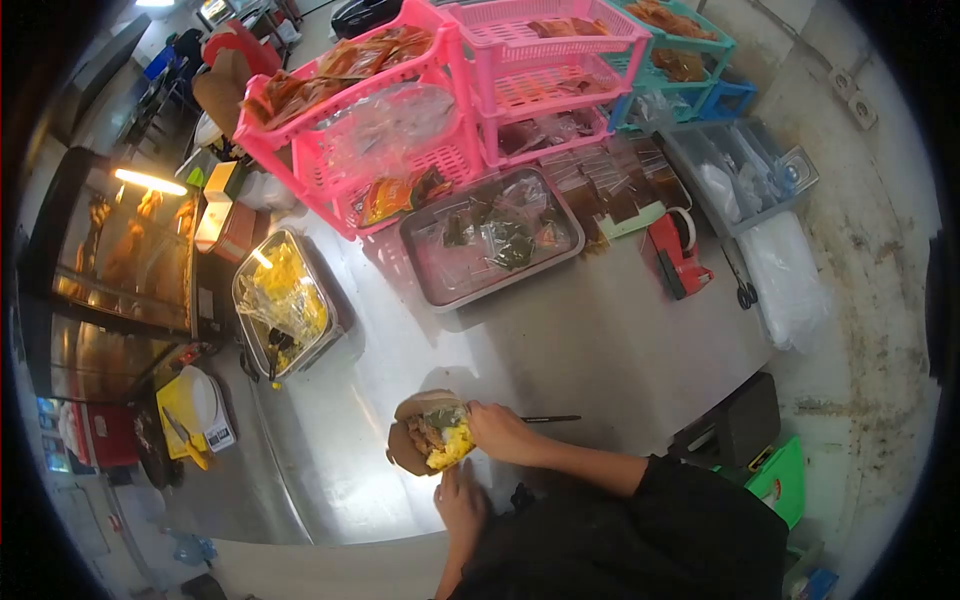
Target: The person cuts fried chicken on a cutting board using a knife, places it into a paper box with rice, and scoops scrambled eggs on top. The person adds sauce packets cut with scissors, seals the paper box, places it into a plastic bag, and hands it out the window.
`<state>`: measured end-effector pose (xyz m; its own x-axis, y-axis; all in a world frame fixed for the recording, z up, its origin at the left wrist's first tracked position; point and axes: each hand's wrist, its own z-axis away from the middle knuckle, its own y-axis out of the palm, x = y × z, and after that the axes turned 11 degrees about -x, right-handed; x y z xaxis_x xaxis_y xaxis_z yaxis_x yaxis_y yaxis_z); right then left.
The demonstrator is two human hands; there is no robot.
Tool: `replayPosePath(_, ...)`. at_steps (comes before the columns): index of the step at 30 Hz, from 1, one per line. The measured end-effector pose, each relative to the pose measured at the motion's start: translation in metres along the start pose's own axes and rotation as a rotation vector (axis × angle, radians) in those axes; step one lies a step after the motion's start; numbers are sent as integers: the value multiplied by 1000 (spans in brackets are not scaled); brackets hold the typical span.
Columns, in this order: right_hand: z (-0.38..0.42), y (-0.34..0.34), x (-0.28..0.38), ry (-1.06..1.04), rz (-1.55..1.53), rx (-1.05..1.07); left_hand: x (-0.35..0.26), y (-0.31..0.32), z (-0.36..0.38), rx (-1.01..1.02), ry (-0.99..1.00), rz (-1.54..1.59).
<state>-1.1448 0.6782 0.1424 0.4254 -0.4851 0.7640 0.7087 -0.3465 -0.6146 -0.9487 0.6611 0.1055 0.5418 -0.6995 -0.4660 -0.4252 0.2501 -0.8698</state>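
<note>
An open brown paper food box [408, 446] is near the front edge of the steel table. Inside it I see yellow food [452, 446], brown shredded-looking food [424, 432] and something green in a clear wrap [447, 415]. My right hand [503, 433] grips the box's right side, fingers closed over the rim. At its near side, my left hand [460, 502] holds the lower edge with bent fingers, partly blurred. A thin dark stick-like tool [552, 418] lies on the table just beyond my right wrist.
A steel pan of yellow food [300, 290] stands left, near a lit glass cabinet [125, 245]. Behind are a tray of plastic packets [430, 285], pink baskets [462, 130] and a red tape dispenser [672, 260]. A knife [180, 428] lies far left.
</note>
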Motion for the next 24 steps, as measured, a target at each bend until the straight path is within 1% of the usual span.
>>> replayPosePath(1,0,-7,0,18,1,34,-6,3,-2,6,10,-6)
replayPosePath(2,0,-20,-1,20,-4,27,-12,5,-4,40,-73,70)
replayPosePath(3,-2,-40,-2,-40,-86,109,-15,4,-8,72,-154,145)
replayPosePath(4,-8,-57,-7,-101,-169,189,-16,-1,-12,72,-143,142)
replayPosePath(6,-61,-86,-47,-73,-246,52,-19,-14,-11,-72,-80,163)
replayPosePath(7,-95,-134,-39,29,-272,-95,-12,-18,-6,-102,-78,101)
replayPosePath(8,-139,-162,-53,-31,-184,-403,-4,-23,2,-134,-78,40)
replayPosePath(9,-188,-185,-72,-93,-91,-709,5,-27,13,-121,-126,29)
replayPosePath(10,-241,-205,-95,-289,-69,-1048,8,-32,16,-111,-174,17)
replayPosePath(11,-284,-225,-111,-164,82,-1072,-18,-55,-5,-212,-89,14)
replayPosePath(12,-328,-236,-132,-159,121,-1066,-11,-55,3,-219,-132,-54)
replayPosePath(13,-366,-239,-152,-154,158,-1060,-31,-66,-12,-271,-288,-7)
replayPosePath(14,-392,-237,-164,-158,148,-1063,-27,-69,-15,-313,-133,-135)
replayPosePath(15,-409,-235,-166,-218,303,-1170,-24,-68,-15,-319,-132,-144)
replayPosePath(16,-424,-233,-169,-277,461,-1273,-22,-67,-15,-341,-198,-181)
replayPosePath(17,-435,-231,-174,-280,453,-1271,-20,-66,-15,-360,-265,-215)
replayPosePath(18,-434,-234,-170,-96,331,-1201,-21,-68,-19,-304,-266,-273)
replayPosePath(19,-434,-236,-171,86,214,-1123,-21,-66,-22,-300,-272,-277)
replayPosePath(20,-432,-240,-173,87,215,-1116,-21,-63,-23,-319,-269,-257)
replayPosePath(22,-422,-251,-185,36,19,-878,-23,-61,-24,-326,-268,-233)
replayPosePath(23,-417,-256,-189,41,27,-877,-23,-62,-27,-294,-255,-253)
replayPosePath(24,-407,-262,-187,61,-56,-847,-24,-63,-30,-263,-240,-272)
